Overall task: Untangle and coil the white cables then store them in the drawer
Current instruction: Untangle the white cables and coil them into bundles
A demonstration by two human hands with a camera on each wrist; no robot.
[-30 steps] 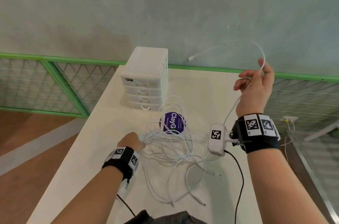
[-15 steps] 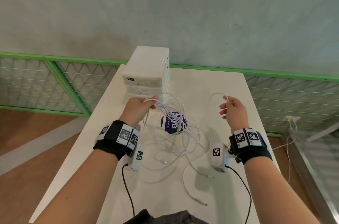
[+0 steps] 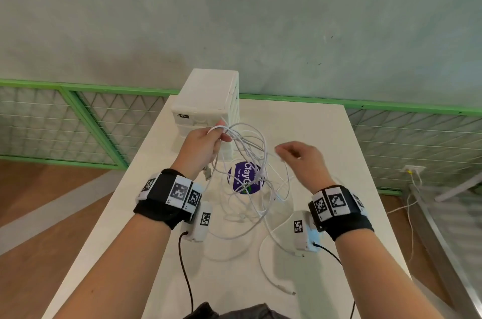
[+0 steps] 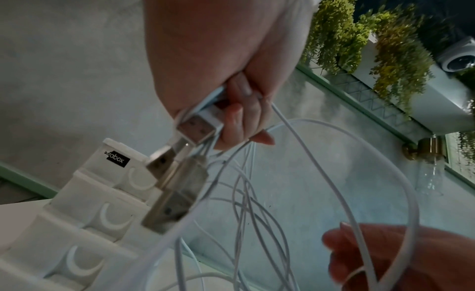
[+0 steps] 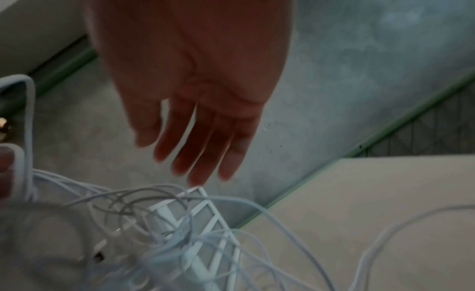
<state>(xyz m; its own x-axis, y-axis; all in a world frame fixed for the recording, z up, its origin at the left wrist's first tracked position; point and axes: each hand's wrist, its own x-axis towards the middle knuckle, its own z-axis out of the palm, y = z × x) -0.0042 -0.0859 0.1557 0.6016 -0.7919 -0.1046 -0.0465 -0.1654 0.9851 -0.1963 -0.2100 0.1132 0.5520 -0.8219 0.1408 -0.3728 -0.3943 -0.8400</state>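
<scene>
right hand [image 3: 302,162]: let go its cable, fingers now spread | left hand [image 3: 206,145]: raised white cables [image 3: 247,151] bunch higher off table

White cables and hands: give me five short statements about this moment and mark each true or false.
1. The left hand grips a bunch of the white cables. True.
2. The right hand pinches a cable end. False: its fingers are straight and hold nothing.
3. USB plugs hang below the left hand's fingers. True.
4. One drawer of the drawer unit is pulled out. False: every drawer seen is pushed in.
5. All the cables are lifted clear of the table. False: several strands and a cable end lie on it.
</scene>
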